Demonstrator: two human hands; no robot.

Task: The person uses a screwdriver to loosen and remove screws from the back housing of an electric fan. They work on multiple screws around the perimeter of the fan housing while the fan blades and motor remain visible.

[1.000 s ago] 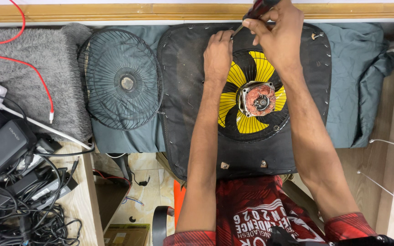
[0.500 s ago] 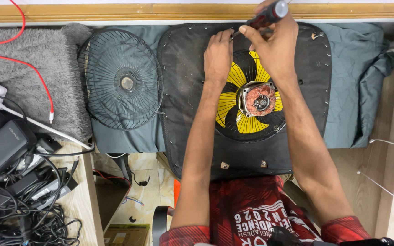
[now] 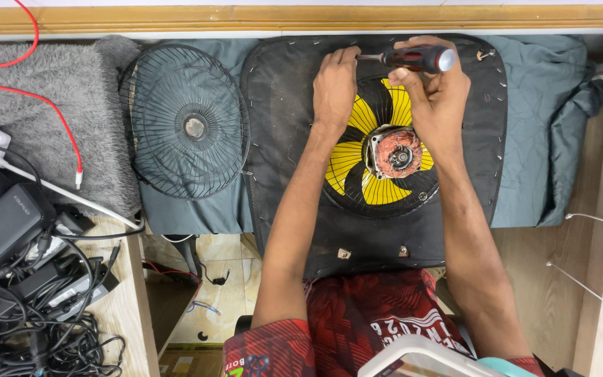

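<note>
Right hand grip clamped on screwdriver, shaft lying level toward left hand fingers pinching its tip above fan.

Screwdriver: I see a glossy red-and-black plastic handle with a bright metal cap and a thin metal shaft.
Fan blades: I read them as smooth yellow plastic, slightly shiny.
Motor: bare copper windings in a dull metal frame.
Fan guard: thin dark wire, matt, with a metal centre disc.
Black mat: I note matt, scuffed, dusty sheet.
Cloth: grey-green fabric, creased.
Grey rug: fuzzy pile.
Table: pale wood grain.
</note>
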